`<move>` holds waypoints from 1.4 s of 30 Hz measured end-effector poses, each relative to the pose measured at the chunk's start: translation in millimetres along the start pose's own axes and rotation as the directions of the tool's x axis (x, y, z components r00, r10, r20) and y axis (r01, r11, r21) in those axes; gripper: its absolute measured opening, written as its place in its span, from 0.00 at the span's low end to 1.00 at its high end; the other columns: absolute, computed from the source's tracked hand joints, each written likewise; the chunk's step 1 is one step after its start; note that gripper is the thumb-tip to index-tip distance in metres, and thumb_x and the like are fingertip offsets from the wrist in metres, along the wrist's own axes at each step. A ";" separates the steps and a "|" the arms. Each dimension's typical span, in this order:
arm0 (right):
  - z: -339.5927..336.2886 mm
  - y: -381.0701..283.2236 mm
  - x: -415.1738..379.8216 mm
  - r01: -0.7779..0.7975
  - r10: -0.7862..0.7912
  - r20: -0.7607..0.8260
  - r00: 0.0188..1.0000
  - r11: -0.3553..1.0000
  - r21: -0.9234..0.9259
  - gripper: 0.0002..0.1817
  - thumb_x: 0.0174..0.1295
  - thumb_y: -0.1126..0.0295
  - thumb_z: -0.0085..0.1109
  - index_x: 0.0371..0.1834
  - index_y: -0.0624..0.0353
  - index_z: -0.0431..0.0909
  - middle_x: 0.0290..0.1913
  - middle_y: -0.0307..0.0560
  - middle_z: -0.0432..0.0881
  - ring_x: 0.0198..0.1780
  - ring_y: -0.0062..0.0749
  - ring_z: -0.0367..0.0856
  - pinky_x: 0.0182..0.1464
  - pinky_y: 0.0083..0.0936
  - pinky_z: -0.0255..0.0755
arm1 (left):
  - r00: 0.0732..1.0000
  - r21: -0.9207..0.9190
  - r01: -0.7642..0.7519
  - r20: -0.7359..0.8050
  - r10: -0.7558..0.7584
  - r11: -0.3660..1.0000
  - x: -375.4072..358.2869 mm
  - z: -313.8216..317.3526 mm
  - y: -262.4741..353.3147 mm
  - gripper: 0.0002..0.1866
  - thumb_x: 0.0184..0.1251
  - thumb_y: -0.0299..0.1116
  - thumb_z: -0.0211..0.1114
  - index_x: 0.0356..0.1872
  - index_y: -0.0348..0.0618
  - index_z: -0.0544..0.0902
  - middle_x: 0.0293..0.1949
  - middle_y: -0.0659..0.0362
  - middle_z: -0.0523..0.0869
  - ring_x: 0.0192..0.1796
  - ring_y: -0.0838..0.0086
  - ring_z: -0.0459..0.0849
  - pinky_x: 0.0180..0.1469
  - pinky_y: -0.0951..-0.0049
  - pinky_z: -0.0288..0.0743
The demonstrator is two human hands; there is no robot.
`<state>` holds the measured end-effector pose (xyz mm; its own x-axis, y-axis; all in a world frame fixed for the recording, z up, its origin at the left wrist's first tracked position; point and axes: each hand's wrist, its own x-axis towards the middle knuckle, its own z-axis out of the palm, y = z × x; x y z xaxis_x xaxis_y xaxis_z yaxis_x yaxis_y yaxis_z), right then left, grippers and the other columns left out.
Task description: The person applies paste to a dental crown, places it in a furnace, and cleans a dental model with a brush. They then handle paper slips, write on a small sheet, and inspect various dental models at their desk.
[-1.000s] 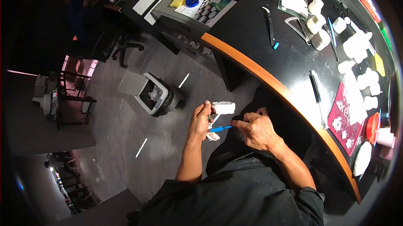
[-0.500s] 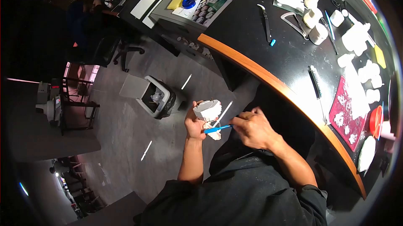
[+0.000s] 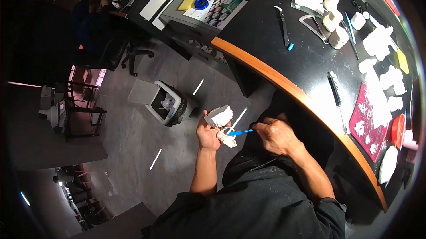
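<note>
My left hand (image 3: 207, 136) is closed around a white plaster dental model (image 3: 220, 116), whose flat grey base is turned toward me. A second pale, rough-edged plaster piece (image 3: 227, 139) sits just below it, against the same palm. My right hand (image 3: 279, 136) grips a slim blue-handled brush (image 3: 239, 132) with its fingers wrapped round the thin end. The wider blue end reaches left and overlaps the lower plaster piece in this view; its tip is too small to make out.
A bin (image 3: 166, 103) with its lid up stands on the floor ahead. On the right, the black workbench (image 3: 266, 39) with an orange wooden edge (image 3: 262, 68) carries plaster models (image 3: 338, 38), a dark-handled brush (image 3: 335, 89), a knife (image 3: 284, 28) and a dusty magenta mat (image 3: 366, 123). A person sits at far left.
My right hand has moved a little to the right, drawing the blue brush back from my left palm. The model in my left hand has turned slightly.
</note>
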<state>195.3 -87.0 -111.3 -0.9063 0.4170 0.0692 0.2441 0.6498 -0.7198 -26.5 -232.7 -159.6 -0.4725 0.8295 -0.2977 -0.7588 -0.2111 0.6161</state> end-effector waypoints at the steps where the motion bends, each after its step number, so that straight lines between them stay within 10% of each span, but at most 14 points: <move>1: -0.6 3.0 -2.0 -0.026 0.029 -0.027 0.999 0.996 0.083 0.12 0.60 0.76 0.60 0.46 0.61 0.86 0.27 0.55 0.80 0.33 0.53 0.84 0.37 0.46 0.79 | 1.000 -0.009 0.004 -0.008 -0.004 1.000 -1.6 -1.0 1.3 0.33 0.82 0.57 0.50 0.59 0.34 0.85 0.54 0.43 0.89 0.52 0.55 0.87 0.46 0.60 0.80; 7: 8.5 -31.5 15.4 0.104 -0.096 0.050 0.994 0.980 -0.172 0.16 0.57 0.71 0.62 0.49 0.50 0.89 0.28 0.45 0.81 0.36 0.42 0.85 0.51 0.43 0.70 | 0.997 0.083 -0.012 -0.071 0.018 0.996 -1.8 7.9 -0.2 0.32 0.82 0.55 0.49 0.59 0.33 0.84 0.53 0.45 0.89 0.49 0.57 0.86 0.46 0.61 0.80; 13: 0.7 9.9 7.9 0.022 -0.021 -0.015 1.000 0.993 0.119 0.16 0.56 0.74 0.62 0.50 0.56 0.86 0.32 0.53 0.83 0.38 0.51 0.86 0.39 0.45 0.80 | 0.985 0.167 0.003 -0.172 0.026 0.986 -8.8 11.8 13.9 0.28 0.83 0.52 0.50 0.59 0.35 0.84 0.51 0.47 0.89 0.45 0.58 0.84 0.44 0.61 0.79; 17: -0.4 -23.3 16.0 0.171 -0.169 0.028 0.985 0.981 -0.088 0.14 0.59 0.74 0.61 0.48 0.54 0.86 0.31 0.51 0.82 0.40 0.51 0.86 0.41 0.48 0.78 | 0.994 0.059 0.031 -0.110 -0.025 0.998 -2.5 16.5 11.1 0.28 0.82 0.50 0.51 0.59 0.32 0.84 0.52 0.46 0.89 0.46 0.58 0.84 0.45 0.61 0.79; 22: -10.1 -4.4 -4.9 -0.091 0.091 0.020 0.996 0.995 0.044 0.14 0.62 0.73 0.64 0.50 0.58 0.88 0.33 0.53 0.82 0.39 0.51 0.84 0.41 0.46 0.75 | 0.998 0.046 -0.005 -0.063 0.008 0.999 -2.4 2.8 28.7 0.29 0.78 0.50 0.53 0.61 0.33 0.81 0.49 0.48 0.88 0.40 0.61 0.85 0.40 0.64 0.81; 26: -64.9 -55.9 -12.5 -0.022 -0.036 -0.280 0.959 0.980 -0.199 0.16 0.63 0.75 0.69 0.55 0.53 0.88 0.34 0.46 0.79 0.35 0.38 0.80 0.38 0.37 0.70 | 0.955 0.051 -0.154 -0.248 0.162 0.987 2.8 27.6 46.9 0.30 0.78 0.54 0.51 0.60 0.36 0.83 0.46 0.50 0.88 0.41 0.61 0.85 0.35 0.64 0.78; 31: -114.8 -52.8 9.5 -0.307 0.025 -0.568 0.823 0.861 -0.407 0.21 0.59 0.74 0.63 0.57 0.57 0.86 0.42 0.48 0.77 0.47 0.41 0.77 0.45 0.38 0.67 | 0.948 -0.049 -0.176 -0.279 0.156 0.983 10.7 51.8 45.9 0.32 0.74 0.56 0.57 0.58 0.33 0.83 0.49 0.48 0.90 0.45 0.56 0.88 0.47 0.54 0.85; 36: -125.8 -27.9 25.0 -0.387 -0.008 -0.589 0.808 0.748 -0.540 0.21 0.59 0.73 0.64 0.57 0.58 0.86 0.44 0.51 0.77 0.51 0.46 0.77 0.57 0.45 0.67 | 0.977 -0.154 -0.180 0.087 0.195 0.972 24.5 63.2 35.3 0.27 0.72 0.51 0.57 0.56 0.38 0.86 0.54 0.50 0.90 0.53 0.56 0.88 0.55 0.51 0.85; 39: -125.0 -52.0 16.2 -0.209 -0.049 -0.621 0.783 0.918 -0.336 0.21 0.67 0.62 0.67 0.61 0.59 0.84 0.47 0.52 0.80 0.48 0.47 0.80 0.53 0.43 0.73 | 0.976 -0.028 -0.191 0.097 0.193 0.981 26.0 97.2 37.3 0.28 0.71 0.49 0.56 0.58 0.34 0.85 0.55 0.49 0.89 0.55 0.57 0.88 0.57 0.53 0.84; 42: -125.2 -87.4 0.3 -0.134 0.232 -0.335 0.913 0.947 0.292 0.33 0.78 0.51 0.58 0.74 0.67 0.71 0.51 0.65 0.81 0.56 0.56 0.81 0.62 0.44 0.73 | 0.865 0.124 -0.455 0.295 0.405 0.882 22.7 143.2 33.5 0.27 0.69 0.47 0.57 0.55 0.32 0.83 0.63 0.45 0.82 0.63 0.59 0.83 0.67 0.60 0.77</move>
<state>216.9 -64.1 38.1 -0.6555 0.7444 0.1271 0.2518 0.3741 -0.8926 1.5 -147.0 -41.3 -0.5840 0.7848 0.2076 -0.3980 -0.4996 0.7694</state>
